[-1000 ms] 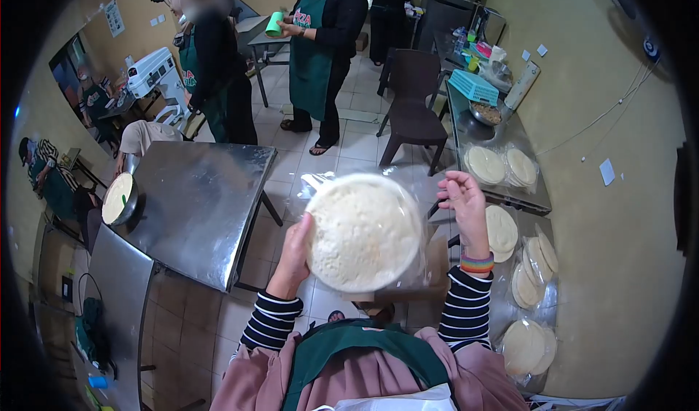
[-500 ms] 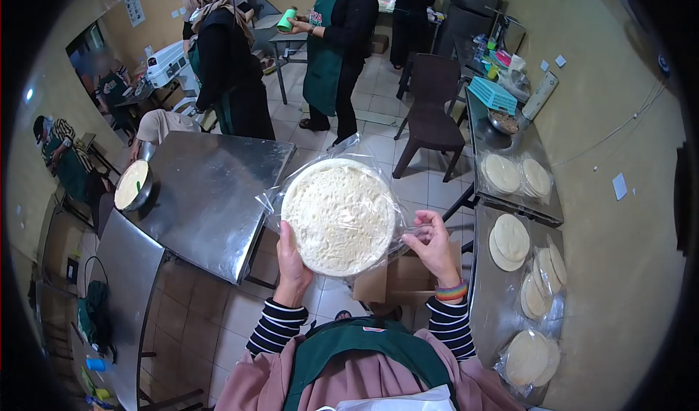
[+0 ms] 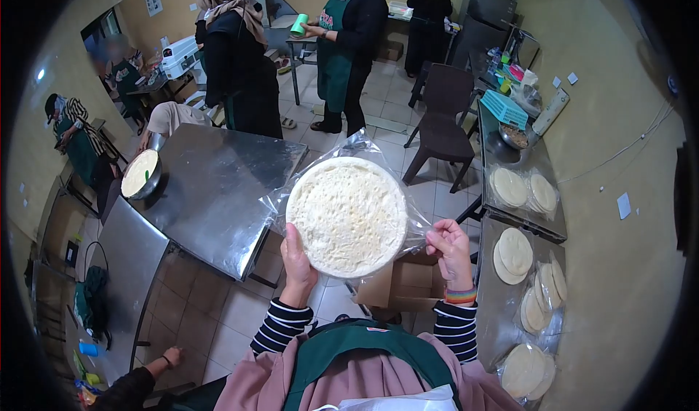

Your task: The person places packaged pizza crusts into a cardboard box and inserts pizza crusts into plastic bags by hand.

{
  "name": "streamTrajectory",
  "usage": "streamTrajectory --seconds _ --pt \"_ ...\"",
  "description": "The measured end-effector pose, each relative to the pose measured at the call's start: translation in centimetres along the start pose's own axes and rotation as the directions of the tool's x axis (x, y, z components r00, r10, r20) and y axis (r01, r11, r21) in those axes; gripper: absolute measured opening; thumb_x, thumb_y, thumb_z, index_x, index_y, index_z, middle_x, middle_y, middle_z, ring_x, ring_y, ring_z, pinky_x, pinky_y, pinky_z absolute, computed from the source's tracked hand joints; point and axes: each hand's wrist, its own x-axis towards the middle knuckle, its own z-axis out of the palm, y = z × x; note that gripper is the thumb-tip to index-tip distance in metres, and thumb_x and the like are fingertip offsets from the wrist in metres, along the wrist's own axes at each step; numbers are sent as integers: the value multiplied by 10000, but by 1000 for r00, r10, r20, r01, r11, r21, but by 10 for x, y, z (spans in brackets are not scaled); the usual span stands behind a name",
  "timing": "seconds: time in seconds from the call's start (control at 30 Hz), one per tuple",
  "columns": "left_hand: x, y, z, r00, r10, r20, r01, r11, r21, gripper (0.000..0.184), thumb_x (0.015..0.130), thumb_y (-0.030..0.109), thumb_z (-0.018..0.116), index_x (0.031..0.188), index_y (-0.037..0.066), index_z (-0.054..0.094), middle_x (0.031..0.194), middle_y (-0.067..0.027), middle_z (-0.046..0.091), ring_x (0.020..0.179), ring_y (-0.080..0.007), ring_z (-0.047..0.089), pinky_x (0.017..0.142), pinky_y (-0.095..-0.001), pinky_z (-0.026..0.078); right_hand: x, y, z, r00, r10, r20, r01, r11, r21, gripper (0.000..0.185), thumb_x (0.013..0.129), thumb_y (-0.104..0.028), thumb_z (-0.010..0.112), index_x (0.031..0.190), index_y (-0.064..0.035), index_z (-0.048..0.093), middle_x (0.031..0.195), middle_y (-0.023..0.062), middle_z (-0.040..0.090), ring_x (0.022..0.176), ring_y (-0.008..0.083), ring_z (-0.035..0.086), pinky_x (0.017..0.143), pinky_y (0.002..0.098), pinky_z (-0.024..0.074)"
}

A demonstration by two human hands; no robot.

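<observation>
A round, pale flatbread (image 3: 346, 216) in a clear plastic bag (image 3: 355, 149) is held up in front of me, its dimpled face toward the camera. My left hand (image 3: 297, 263) grips the bagged bread at its lower left edge, thumb on the front and the other fingers hidden behind. On the right, my right hand (image 3: 449, 249) pinches the loose edge of the bag between thumb and fingers. Below the bread stands an open cardboard box (image 3: 413, 283), partly covered by it.
Steel tables stand at left (image 3: 211, 192) and right (image 3: 484, 302); the right one bears bagged flatbreads (image 3: 526, 371). A brown chair (image 3: 443, 120) and several people are beyond. A co-worker's arm (image 3: 149, 373) reaches in at lower left.
My right hand, earlier apart from the bread, has come to the bag's edge and now pinches it. The view has shifted left. A co-worker's arm has appeared at lower left.
</observation>
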Motion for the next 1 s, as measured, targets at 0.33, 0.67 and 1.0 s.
streamTrajectory --seconds 0.33,0.67,1.0 --pt "2 5 -12 994 -37 102 26 993 112 516 892 401 418 1128 -55 468 1050 -119 574 900 -161 577 799 -287 453 2 -11 -16 995 -51 -84 35 983 -181 224 794 -57 583 1004 -18 514 774 14 526 615 68 483 579 184 401" --pt "-9 -3 -24 944 -171 283 55 925 377 470 877 379 468 1083 -38 537 982 -55 590 870 -101 536 783 -243 413 36 -66 47 674 -541 502 729 379 -570 222 740 -152 620 947 -70 616 958 77 530 872 237 509 797 337 383" --pt "-15 9 -23 954 -188 233 96 930 355 413 895 339 454 1054 -28 556 936 -27 593 814 -79 530 743 -230 418 38 -58 48 574 -535 620 793 174 -583 118 621 -54 674 693 -61 580 771 65 545 761 235 518 683 336 393"
